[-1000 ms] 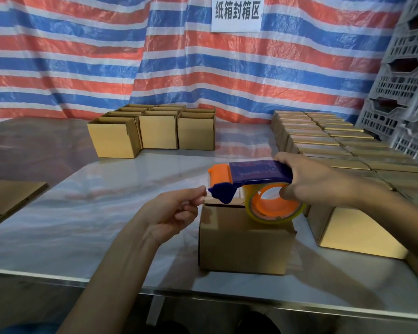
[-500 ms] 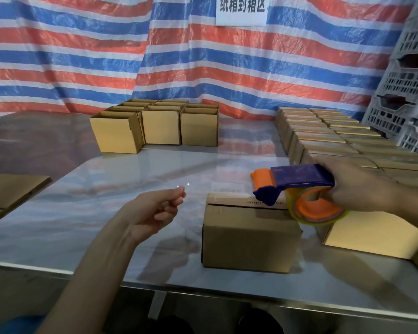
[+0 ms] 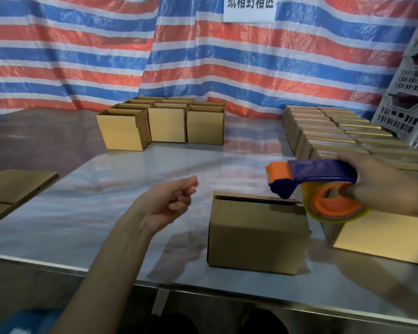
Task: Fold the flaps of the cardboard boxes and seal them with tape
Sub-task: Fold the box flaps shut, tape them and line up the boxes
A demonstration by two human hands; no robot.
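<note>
The right hand (image 3: 384, 186) grips the tape dispenser (image 3: 323, 168) just over the cardboard box (image 3: 257, 235) on the table (image 3: 130, 169); the left hand (image 3: 171, 201) is curled up, fingertips pinched; I cannot tell if it holds anything.

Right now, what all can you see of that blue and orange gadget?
A plastic tape dispenser: dark blue body, orange front roller, orange hub carrying a clear yellowish tape roll. The right hand grips its rear end. It is held level, nose pointing left, over the right top of the closed cardboard box; whether it touches is unclear.
</note>
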